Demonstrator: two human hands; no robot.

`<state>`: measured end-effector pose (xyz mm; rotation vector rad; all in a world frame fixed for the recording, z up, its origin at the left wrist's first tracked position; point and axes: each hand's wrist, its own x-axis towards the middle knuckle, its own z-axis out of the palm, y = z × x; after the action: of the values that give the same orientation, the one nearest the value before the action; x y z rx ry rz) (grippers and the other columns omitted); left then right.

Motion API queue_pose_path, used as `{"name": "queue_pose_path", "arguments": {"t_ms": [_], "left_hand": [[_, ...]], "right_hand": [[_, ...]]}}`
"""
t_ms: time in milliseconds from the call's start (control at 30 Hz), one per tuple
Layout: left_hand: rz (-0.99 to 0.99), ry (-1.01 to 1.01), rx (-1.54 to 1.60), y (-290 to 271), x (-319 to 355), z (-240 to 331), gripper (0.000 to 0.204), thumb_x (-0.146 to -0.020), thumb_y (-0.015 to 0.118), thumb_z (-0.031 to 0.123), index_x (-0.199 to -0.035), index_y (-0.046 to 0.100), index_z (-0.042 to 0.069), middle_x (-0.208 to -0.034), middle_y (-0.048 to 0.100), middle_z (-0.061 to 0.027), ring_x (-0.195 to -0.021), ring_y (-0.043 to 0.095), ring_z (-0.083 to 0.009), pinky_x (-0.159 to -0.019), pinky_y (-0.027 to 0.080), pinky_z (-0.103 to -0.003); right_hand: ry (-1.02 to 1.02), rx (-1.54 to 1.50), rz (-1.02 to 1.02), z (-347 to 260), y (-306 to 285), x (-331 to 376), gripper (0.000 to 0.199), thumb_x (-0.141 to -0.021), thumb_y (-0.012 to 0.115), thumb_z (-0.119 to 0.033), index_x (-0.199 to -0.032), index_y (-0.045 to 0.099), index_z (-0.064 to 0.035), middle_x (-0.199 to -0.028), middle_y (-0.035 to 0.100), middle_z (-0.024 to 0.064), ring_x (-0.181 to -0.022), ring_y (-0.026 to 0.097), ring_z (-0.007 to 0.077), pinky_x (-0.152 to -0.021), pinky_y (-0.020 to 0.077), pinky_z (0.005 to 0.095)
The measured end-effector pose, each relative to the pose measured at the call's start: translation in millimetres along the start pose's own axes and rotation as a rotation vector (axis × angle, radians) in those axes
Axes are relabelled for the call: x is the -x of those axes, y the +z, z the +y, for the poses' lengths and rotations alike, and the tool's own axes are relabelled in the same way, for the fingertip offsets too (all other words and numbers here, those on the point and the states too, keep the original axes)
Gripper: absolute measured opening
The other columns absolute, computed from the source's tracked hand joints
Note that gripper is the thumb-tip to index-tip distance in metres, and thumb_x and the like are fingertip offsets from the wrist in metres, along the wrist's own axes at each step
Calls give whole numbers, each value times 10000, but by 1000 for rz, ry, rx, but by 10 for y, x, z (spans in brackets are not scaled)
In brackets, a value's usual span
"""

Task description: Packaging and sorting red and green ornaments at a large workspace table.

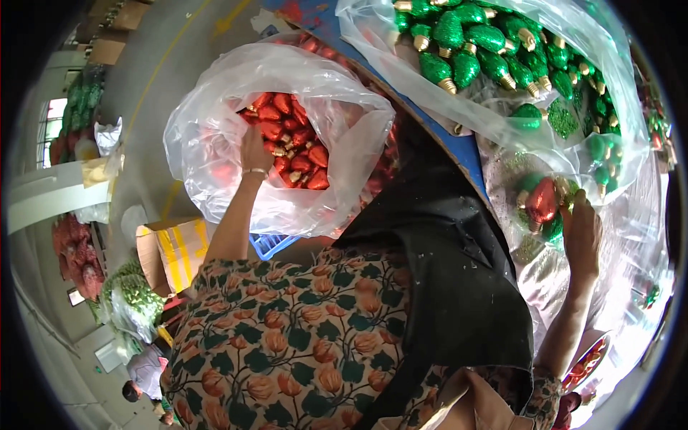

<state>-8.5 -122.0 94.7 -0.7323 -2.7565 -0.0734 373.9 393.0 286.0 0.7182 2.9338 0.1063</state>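
My left hand [254,149] reaches into a clear plastic bag [208,93] of shiny red bulb-shaped ornaments [301,152] with gold screw caps. It touches the red ones at the bag's left side; its fingertips are too blurred to read. On the right, my right hand [582,228] is closed, fingertips together beside a green glittery piece; what they hold is hard to make out. Just left of those fingertips lies a single red bulb ornament [541,201], with green ones partly under it.
Another clear bag [459,107] with many green bulb ornaments [491,39] lies on the blue-edged table [469,168] at the upper right. Green glitter [562,118] is scattered there. A cardboard box [172,254] and a blue crate [272,245] are at the lower left.
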Motion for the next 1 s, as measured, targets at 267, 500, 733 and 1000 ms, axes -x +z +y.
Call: {"name": "queue_pose_path", "arguments": {"t_ms": [267, 500, 733, 1000], "left_hand": [[-427, 576, -109, 1346, -560, -803, 717, -526, 805, 396, -1164, 551, 190, -1144, 512, -173, -1050, 496, -347, -903, 424, -450], [-730, 58, 106, 283, -929, 932, 580, -791, 679, 313, -1290, 428, 155, -1182, 556, -149, -955, 562, -312, -858, 466, -369], [-576, -274, 936, -269, -1076, 1766, 431, -788, 628, 263, -1147, 526, 49, -1032, 566, -123, -934, 546, -268, -837, 459, -383], [-555, 48, 1350, -588, -1426, 2501, 226, -752, 625, 34, -976, 609, 14, -918, 611, -45, -823, 580, -154, -746, 474, -276]], "right_hand": [[264, -433, 542, -194, -339, 718, 188, -808, 637, -83, -979, 617, -6, -899, 647, 140, -793, 645, 263, -717, 501, 308], [1208, -466, 589, 990, 1034, 3318, 169, -844, 617, -149, -890, 640, 12, -704, 644, 48, -655, 594, 127, -623, 472, 251], [1417, -1630, 70, 369, 3055, 4669, 295, -829, 597, -272, -856, 648, 18, -663, 635, 69, -662, 608, 160, -605, 482, 310], [995, -377, -369, 192, 5142, 4496, 453, -839, 483, -311, -1205, 523, -48, -1148, 549, 250, -1046, 545, 373, -848, 447, 449]]}}
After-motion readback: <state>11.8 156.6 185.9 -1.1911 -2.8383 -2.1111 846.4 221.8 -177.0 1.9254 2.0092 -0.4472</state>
